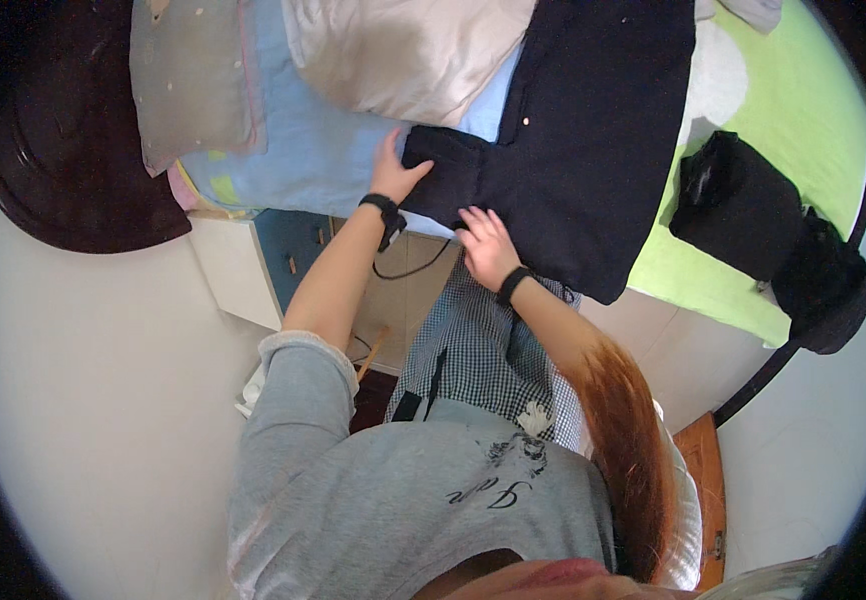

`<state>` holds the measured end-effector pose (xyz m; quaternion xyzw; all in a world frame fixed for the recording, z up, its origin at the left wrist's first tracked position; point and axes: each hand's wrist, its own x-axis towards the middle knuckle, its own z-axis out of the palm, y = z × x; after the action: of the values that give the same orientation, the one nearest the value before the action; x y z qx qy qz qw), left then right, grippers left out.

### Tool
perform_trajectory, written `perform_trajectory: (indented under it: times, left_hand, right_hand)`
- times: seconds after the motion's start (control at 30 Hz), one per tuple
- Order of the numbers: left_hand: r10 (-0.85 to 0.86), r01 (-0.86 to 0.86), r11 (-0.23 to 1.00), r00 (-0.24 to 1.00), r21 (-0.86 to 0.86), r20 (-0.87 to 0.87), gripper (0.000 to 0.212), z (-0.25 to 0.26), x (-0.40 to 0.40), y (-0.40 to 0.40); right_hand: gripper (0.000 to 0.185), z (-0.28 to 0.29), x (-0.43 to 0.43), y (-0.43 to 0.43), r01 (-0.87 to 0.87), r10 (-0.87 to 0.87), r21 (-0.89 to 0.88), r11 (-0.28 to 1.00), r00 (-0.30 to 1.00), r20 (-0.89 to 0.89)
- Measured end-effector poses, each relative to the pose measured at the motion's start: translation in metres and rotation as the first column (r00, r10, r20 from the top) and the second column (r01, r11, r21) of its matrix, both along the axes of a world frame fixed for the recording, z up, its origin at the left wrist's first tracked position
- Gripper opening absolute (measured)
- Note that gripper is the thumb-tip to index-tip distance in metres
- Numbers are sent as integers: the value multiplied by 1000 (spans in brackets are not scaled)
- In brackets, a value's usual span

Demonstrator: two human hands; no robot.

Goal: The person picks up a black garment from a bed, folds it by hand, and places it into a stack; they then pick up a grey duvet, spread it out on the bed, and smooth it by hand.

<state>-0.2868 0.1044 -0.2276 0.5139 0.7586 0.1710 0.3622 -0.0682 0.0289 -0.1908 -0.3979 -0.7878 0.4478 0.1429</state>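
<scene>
A black garment point(598, 150) lies spread over the bed in front of me, one narrow part of it point(444, 169) reaching left. My left hand point(397, 169) rests at the left end of that part, thumb apart from the fingers and lying over the black cloth. Near the front edge, my right hand point(489, 251) lies on the garment with its fingers spread. Both wrists wear black bands. Under the cloth, the fingertips of the left hand are partly hidden.
Behind the garment lies a pale cloth point(403, 60) on a light blue sheet point(313, 150). A grey pillow point(192, 90) is at left, near a dark headboard point(80, 150). Folded black clothing point(748, 210) sits on the green bedding point(680, 277) at right. A cabinet with blue drawers point(294, 251) stands below the bed's edge.
</scene>
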Motion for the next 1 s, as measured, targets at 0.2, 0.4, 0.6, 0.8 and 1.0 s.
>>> perform_trajectory:
  times: [0.2,0.4,0.6,0.8,1.0]
  left_hand:
    - [121,-95,951,990,-294,70,61,9,1,-63]
    - [409,-412,911,907,-13,-98,43,14,39,-69]
    - [412,-406,911,902,68,-127,38,56,83,-87]
    - [55,-38,984,994,175,-95,29,74,108,-90]
    - [-303,307,951,949,39,-89,36,87,176,-68]
  right_hand:
    - [57,-3,67,-29,40,-21,-37,998,908,418]
    - [44,-19,62,-27,-11,46,-103,995,937,347]
    - [64,-14,21,25,215,-196,-136,967,971,140]
    - [69,-40,35,40,66,-82,-407,911,996,-23]
    - [68,-4,95,36,24,-701,-973,228,697,-148]
